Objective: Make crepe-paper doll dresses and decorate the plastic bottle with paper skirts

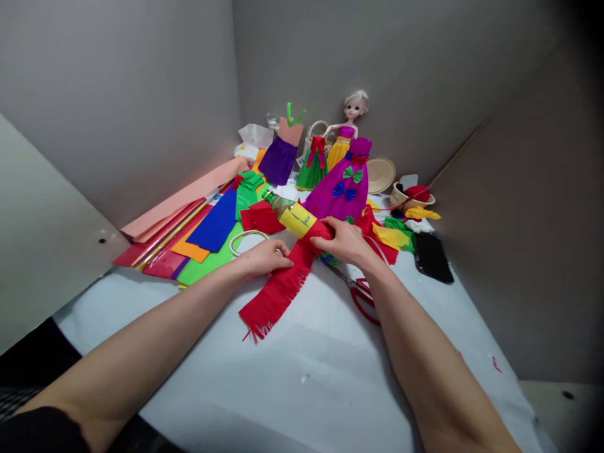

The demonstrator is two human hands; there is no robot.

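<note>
My right hand [343, 241] is wrapped round the lower part of a green glass bottle [281, 206], which lies tilted with its neck to the upper left. A yellow paper band [298, 219] covers its middle, and red paper goes round it near my fingers. From there a red fringed crepe paper strip [276, 294] runs down to the lower left, its cut fringe along the lower edge. My left hand [268, 258] pinches the strip's upper edge. Red-handled scissors [362, 296] lie beside my right forearm, partly hidden by it.
Behind stand a doll [352, 129], a purple paper dress with bows [340, 187] and smaller paper dresses. Coloured paper sheets [214, 220] and a tape roll [236, 242] lie left. A phone [431, 257] and a bowl [422, 200] are right. Grey partitions [401, 75] enclose the white table [325, 377].
</note>
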